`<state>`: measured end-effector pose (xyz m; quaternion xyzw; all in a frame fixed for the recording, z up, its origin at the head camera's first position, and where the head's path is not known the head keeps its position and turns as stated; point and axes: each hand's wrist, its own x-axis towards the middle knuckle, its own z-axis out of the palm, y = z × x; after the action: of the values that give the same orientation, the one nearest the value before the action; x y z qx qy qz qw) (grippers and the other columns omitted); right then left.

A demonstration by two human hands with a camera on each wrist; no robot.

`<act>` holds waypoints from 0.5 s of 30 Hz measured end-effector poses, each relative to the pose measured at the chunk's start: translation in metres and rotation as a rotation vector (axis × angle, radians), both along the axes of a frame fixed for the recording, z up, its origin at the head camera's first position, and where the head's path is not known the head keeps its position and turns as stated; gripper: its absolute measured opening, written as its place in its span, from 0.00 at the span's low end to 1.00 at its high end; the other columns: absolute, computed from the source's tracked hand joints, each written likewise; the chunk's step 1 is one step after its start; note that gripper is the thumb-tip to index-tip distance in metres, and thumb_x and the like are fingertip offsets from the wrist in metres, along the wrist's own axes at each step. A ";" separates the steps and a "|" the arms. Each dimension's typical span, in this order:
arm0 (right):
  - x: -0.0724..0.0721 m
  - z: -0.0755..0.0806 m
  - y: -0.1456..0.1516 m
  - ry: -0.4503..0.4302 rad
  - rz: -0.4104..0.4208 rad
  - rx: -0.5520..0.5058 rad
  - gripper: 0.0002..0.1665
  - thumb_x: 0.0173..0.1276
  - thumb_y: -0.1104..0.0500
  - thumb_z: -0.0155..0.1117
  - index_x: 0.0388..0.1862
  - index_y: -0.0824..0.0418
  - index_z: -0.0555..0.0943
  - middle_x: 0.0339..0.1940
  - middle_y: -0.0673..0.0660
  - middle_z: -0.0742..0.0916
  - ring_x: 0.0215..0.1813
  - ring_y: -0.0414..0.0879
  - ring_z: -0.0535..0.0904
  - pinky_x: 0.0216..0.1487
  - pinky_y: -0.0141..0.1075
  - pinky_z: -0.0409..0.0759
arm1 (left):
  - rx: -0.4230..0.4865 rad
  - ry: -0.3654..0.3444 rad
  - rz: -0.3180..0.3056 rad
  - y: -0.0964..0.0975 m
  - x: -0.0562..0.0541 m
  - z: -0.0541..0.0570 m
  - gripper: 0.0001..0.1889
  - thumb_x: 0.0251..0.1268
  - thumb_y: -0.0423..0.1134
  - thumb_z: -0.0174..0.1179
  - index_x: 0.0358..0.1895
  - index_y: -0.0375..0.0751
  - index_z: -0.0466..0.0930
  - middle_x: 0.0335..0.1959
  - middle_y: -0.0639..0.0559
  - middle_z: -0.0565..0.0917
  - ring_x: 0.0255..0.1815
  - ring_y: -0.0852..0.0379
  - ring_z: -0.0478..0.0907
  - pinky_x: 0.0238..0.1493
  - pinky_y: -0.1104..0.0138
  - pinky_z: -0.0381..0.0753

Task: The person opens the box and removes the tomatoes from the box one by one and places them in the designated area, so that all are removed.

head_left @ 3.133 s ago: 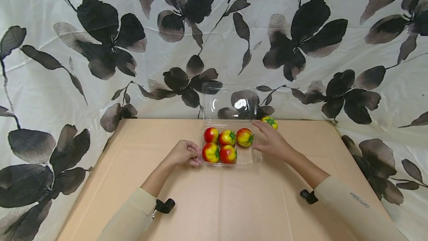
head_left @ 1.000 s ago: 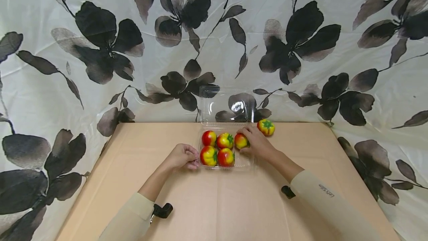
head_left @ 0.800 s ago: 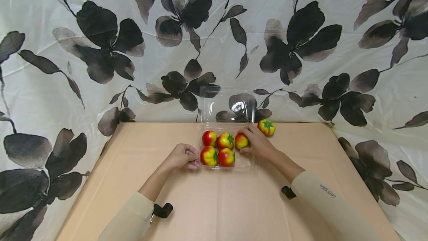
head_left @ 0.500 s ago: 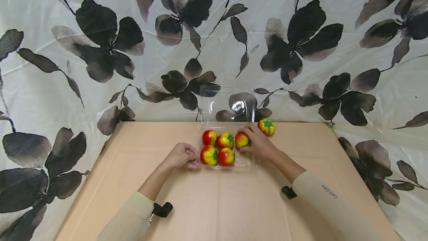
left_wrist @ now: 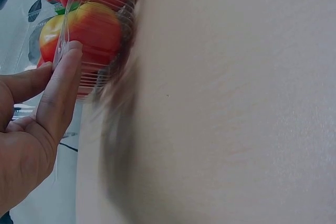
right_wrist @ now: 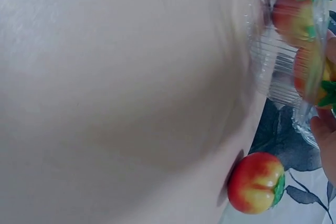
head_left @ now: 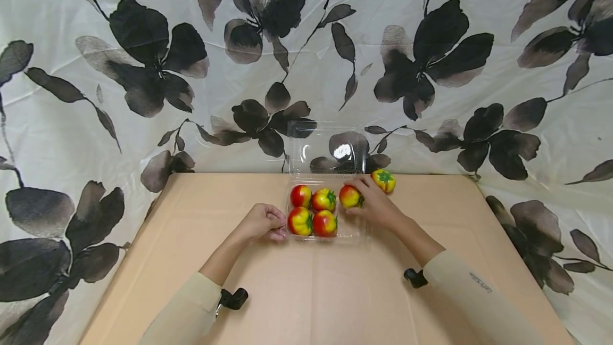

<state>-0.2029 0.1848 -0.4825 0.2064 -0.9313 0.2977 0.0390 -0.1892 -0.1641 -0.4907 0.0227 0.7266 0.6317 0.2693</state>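
**Right hand gripping a fruit at the clamshell's far right**

From my remote seat I'm seeing the right hand (head_left: pixel 378 202) closing thumb and fingers round a red-and-yellow fruit (head_left: pixel 350 196) — it is sitting in or just over the far right part of a clear plastic clamshell (head_left: pixel 351 233). I can't tell whether it is touching the bottom. The left hand (head_left: pixel 261 222) is pinching the clamshell's near left rim between thumb and fingers.

Four more fruits (head_left: pixel 323 199) are lying inside, two far and two near, filling the left and middle. The transparent lid (head_left: pixel 330 148) is standing open on the far side. A loose fruit (head_left: pixel 383 180) is resting outside, at the table's far edge — just beyond the right hand.

The tan tabletop (head_left: pixel 311 292) is spreading toward the near side, and a floral cloth (head_left: pixel 335 76) is hanging behind everything. Beige sleeves (head_left: pixel 184 307) are covering both forearms.
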 end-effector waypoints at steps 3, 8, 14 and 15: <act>0.002 0.004 -0.001 -0.017 -0.021 -0.023 0.44 0.55 0.55 0.85 0.71 0.54 0.76 0.67 0.60 0.72 0.68 0.61 0.73 0.70 0.61 0.78 | -0.006 -0.001 0.001 -0.001 -0.001 0.000 0.06 0.71 0.22 0.59 0.47 0.20 0.76 0.28 0.42 0.86 0.26 0.52 0.87 0.35 0.58 0.93; 0.005 0.010 -0.002 -0.033 -0.053 -0.076 0.44 0.57 0.56 0.84 0.72 0.52 0.75 0.67 0.61 0.70 0.66 0.62 0.73 0.69 0.62 0.79 | -0.009 0.000 -0.001 -0.001 -0.001 0.001 0.06 0.71 0.22 0.59 0.46 0.20 0.77 0.28 0.41 0.86 0.26 0.53 0.87 0.33 0.60 0.93; 0.010 0.015 0.002 -0.012 -0.074 -0.081 0.44 0.58 0.55 0.83 0.73 0.50 0.75 0.66 0.62 0.70 0.65 0.63 0.73 0.67 0.61 0.81 | -0.018 0.002 -0.006 -0.001 -0.001 0.001 0.07 0.72 0.23 0.59 0.47 0.20 0.77 0.27 0.43 0.86 0.26 0.54 0.86 0.32 0.61 0.93; 0.011 0.016 0.003 -0.009 -0.076 -0.084 0.43 0.58 0.55 0.83 0.73 0.49 0.75 0.66 0.62 0.70 0.65 0.63 0.73 0.67 0.61 0.81 | -0.020 0.003 -0.006 -0.001 -0.001 0.001 0.07 0.72 0.23 0.59 0.47 0.20 0.77 0.27 0.43 0.86 0.26 0.54 0.86 0.33 0.61 0.93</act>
<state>-0.1921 0.1878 -0.4665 0.1677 -0.9252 0.3360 0.0545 -0.1903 -0.1650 -0.4896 0.0232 0.7331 0.6236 0.2703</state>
